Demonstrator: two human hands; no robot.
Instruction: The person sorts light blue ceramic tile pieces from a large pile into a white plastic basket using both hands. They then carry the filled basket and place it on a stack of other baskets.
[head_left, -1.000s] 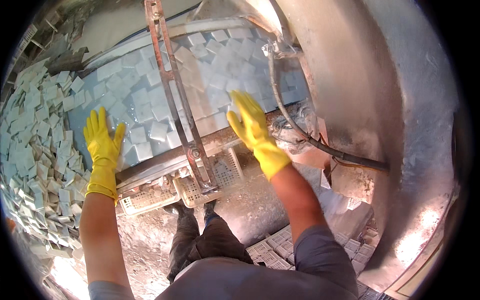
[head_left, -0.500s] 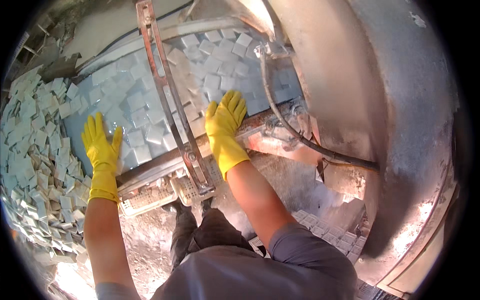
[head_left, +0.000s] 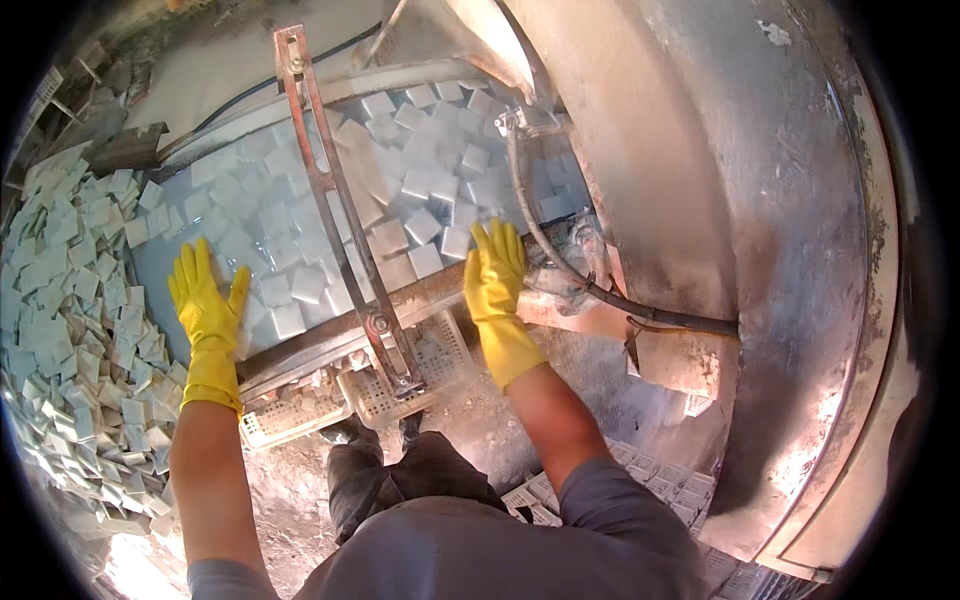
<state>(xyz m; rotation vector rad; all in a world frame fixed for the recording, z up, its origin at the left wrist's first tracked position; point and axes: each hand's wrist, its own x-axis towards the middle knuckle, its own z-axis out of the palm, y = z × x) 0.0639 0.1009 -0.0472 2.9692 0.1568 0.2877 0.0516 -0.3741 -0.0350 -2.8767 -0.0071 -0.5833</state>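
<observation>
Both of my hands wear yellow rubber gloves. My left hand (head_left: 204, 295) lies flat with fingers spread at the left end of a wet belt (head_left: 155, 260), close to scattered tiles. My right hand (head_left: 493, 270) is at the belt's near edge, its fingers stretched out and nothing visible in its grasp. Small pale square tiles (head_left: 424, 226) cover the belt, some lying flat and some overlapping. A large heap of the same tiles (head_left: 70, 300) is piled to the left of my left hand. A slotted metal bar (head_left: 330, 185) crosses over the belt between my hands.
A black hose (head_left: 650, 303) curves down beside my right hand. Right of it stands a big curved metal housing (head_left: 660, 150). Perforated plastic baskets (head_left: 375, 392) hang below the belt's near rail (head_left: 300, 350). More crates (head_left: 660, 475) sit on the floor at the right.
My right hand has moved right and nearer, from over the tiles to the belt's near edge. The tiles around it have shifted. My left hand stays in nearly the same place.
</observation>
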